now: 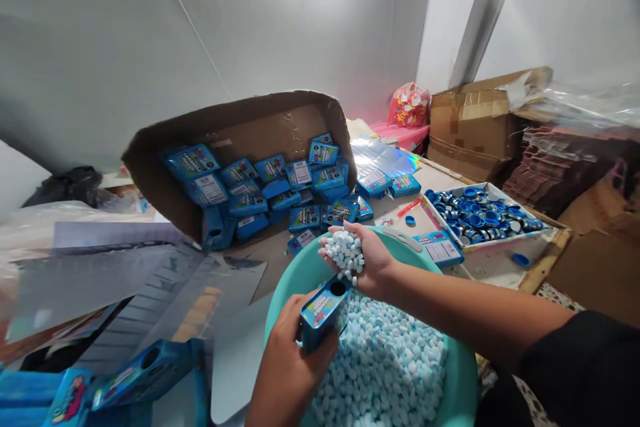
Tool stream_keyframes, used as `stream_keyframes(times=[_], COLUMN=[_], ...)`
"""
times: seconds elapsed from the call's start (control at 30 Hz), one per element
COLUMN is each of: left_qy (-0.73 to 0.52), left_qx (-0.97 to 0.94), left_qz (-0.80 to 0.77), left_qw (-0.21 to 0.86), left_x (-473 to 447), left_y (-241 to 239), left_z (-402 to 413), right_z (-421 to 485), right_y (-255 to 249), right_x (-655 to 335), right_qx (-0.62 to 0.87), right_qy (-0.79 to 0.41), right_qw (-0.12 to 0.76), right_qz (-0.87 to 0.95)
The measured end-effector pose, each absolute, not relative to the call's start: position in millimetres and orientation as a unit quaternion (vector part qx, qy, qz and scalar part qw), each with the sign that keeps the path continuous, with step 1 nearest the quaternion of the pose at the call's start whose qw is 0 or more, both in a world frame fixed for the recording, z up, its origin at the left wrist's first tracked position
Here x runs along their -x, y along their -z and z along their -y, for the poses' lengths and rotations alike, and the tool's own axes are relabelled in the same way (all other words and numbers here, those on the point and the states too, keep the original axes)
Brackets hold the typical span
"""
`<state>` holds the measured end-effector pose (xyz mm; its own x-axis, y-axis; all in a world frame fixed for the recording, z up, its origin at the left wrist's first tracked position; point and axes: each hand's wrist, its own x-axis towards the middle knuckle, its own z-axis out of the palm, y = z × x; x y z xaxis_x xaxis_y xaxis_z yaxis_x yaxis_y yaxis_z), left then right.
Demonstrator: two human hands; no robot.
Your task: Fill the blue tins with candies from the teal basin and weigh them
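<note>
My left hand is wrapped round a blue candy box, held tilted over a teal tub. A round dark hole shows in the box's upper face. Just above that hole, my right hand is cupped palm up around a heap of small pale blue candies. A few candies at the heap's lower edge lie close to the hole. Beneath both hands, loose candies of the same kind fill much of the tub.
Behind the tub, a tipped cardboard box holds several blue candy boxes. A white tray of blue caps stands on the right, with a loose cap beside it. More blue boxes are at lower left. Cartons stand farther right.
</note>
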<state>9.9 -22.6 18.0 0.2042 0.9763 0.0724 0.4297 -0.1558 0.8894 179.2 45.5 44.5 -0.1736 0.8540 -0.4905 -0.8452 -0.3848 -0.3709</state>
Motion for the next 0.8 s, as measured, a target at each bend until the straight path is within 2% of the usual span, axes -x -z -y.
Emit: stream_keyframes(times=[0.27,0.8], left_qy=[-0.249,-0.237], left_qx=[-0.74,-0.726], left_qz=[-0.507,-0.509], left_qw=[0.364,0.397], left_x=[-5.8,-6.8], left_y=[-15.0,-13.8], left_z=[18.2,21.5], right_z=[-44.1,-37.2], right_y=[-43.8,-48.6], right_x=[-178.6,-177.6], right_qx=[0.34,0.322], right_qy=[-0.756,-0.759], right_qw=[0.557,0.561], right_qz=[0.04,0.074])
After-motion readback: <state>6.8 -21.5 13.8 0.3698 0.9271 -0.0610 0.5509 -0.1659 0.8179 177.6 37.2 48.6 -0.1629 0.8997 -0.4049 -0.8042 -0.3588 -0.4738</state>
